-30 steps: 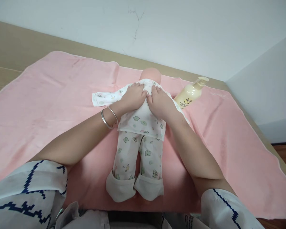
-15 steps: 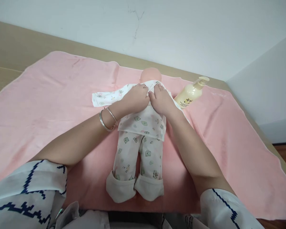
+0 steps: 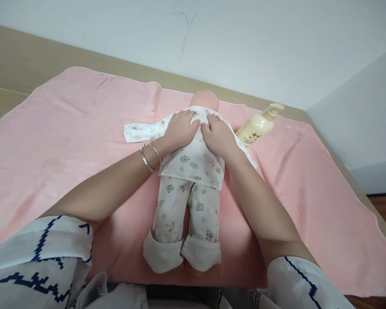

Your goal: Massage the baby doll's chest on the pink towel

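Observation:
A baby doll lies in the middle with its feet toward me, and only its bald round head (image 3: pixel 205 100) shows bare. It wears a white printed top (image 3: pixel 193 165) and matching printed trousers (image 3: pixel 172 204) with folded white cuffs over the feet. My left hand (image 3: pixel 182 130) rests flat on the left of the top's upper part, fingers stretched out. On the right side, my right hand (image 3: pixel 218 134) lies flat on the top too, its fingers pointing toward the head. The thumbs nearly meet. Both hands are open and grip nothing.
A pink blanket (image 3: pixel 83 141) with creases covers the wooden surface (image 3: pixel 9 71). To the right of the doll, a cream pump bottle (image 3: pixel 256 126) lies tilted on the blanket. A white wall (image 3: pixel 260 47) rises behind.
My fingers were bunched at the top's neckline. The left hand has flattened and spread onto the cloth, and the right hand's fingers have loosened. The top now lies smoother near the neck.

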### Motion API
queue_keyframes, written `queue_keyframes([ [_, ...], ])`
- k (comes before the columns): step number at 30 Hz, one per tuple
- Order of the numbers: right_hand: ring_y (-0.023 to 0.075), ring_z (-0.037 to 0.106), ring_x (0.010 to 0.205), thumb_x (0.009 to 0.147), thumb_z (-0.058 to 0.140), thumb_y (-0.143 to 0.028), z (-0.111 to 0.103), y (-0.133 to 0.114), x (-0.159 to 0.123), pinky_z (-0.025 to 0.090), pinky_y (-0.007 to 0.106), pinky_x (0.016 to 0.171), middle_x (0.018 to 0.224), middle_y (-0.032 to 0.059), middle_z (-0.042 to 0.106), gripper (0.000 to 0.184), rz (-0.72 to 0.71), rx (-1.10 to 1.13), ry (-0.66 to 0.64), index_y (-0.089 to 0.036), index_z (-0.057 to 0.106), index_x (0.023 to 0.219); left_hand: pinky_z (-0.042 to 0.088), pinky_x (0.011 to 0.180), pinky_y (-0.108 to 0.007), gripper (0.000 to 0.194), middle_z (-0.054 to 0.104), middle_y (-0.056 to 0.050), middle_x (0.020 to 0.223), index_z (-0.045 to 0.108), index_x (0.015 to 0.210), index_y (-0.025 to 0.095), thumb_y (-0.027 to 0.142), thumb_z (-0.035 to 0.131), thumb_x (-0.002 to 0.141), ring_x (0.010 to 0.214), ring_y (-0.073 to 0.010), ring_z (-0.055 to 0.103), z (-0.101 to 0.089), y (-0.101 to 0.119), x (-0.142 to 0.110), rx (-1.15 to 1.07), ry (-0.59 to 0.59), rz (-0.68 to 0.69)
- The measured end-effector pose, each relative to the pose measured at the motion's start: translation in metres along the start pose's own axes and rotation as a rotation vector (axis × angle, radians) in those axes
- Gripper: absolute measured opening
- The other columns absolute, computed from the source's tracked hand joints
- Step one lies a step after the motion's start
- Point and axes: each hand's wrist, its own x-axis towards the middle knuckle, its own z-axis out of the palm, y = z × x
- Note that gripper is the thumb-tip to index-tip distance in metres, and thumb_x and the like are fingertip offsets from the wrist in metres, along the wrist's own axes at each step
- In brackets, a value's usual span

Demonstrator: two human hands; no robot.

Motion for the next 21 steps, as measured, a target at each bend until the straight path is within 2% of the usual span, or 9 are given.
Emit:
queue_keyframes([
  [3, 0.0412, 0.02, 0.173, 0.11, 0.032, -0.046, 0.0, 0.008, 0.007, 0.022, 0.063, 0.14, 0.181, 0.0264, 0.025, 0.075, 0.078, 0.006, -0.076, 0.0, 0.033, 0.17, 0.038, 0.132, -0.046, 0.049, 0.065, -0.017, 0.155, 0.066, 0.139, 0.01, 0.031, 0.035, 0.107, 0.147, -0.0296, 0.058, 0.001, 0.001, -0.001, 0.004, -0.005, -0.027],
  [5, 0.0414, 0.013, 0.174, 0.11, 0.031, -0.05, 0.001, 0.01, 0.009, 0.017, 0.064, 0.141, 0.183, 0.0249, 0.02, 0.08, 0.095, 0.026, -0.081, -0.001, 0.026, 0.173, 0.039, 0.132, -0.045, 0.05, 0.064, -0.017, 0.156, 0.066, 0.14, 0.011, 0.032, 0.035, 0.107, 0.147, -0.0298, 0.058, 0.001, 0.001, -0.001, 0.003, -0.003, -0.034],
  [13, 0.0404, 0.018, 0.173, 0.109, 0.029, -0.049, 0.003, 0.007, 0.005, 0.017, 0.06, 0.142, 0.183, 0.0237, 0.022, 0.081, 0.099, -0.009, -0.063, 0.0, 0.027, 0.173, 0.045, 0.125, -0.052, 0.051, 0.069, -0.02, 0.146, 0.065, 0.135, 0.009, 0.03, 0.028, 0.108, 0.138, -0.0326, 0.062, -0.001, -0.004, 0.001, 0.063, -0.027, 0.089],
  [17, 0.0401, 0.022, 0.172, 0.107, 0.032, -0.05, 0.004, 0.015, 0.01, 0.021, 0.062, 0.141, 0.182, 0.0227, 0.026, 0.082, 0.049, 0.022, -0.057, -0.001, 0.027, 0.173, 0.047, 0.121, -0.055, 0.05, 0.07, -0.024, 0.134, 0.066, 0.13, 0.005, 0.026, 0.026, 0.109, 0.131, -0.0353, 0.064, -0.006, 0.007, -0.009, 0.166, -0.062, 0.123],
  [21, 0.0394, 0.031, 0.169, 0.107, 0.031, -0.047, 0.001, 0.017, 0.009, 0.028, 0.062, 0.138, 0.179, 0.0253, 0.033, 0.078, 0.0, -0.008, -0.037, 0.0, 0.032, 0.17, 0.047, 0.12, -0.056, 0.044, 0.069, -0.024, 0.129, 0.068, 0.122, 0.006, 0.018, 0.029, 0.106, 0.129, -0.0366, 0.062, -0.007, 0.02, -0.016, 0.159, -0.03, 0.122],
])
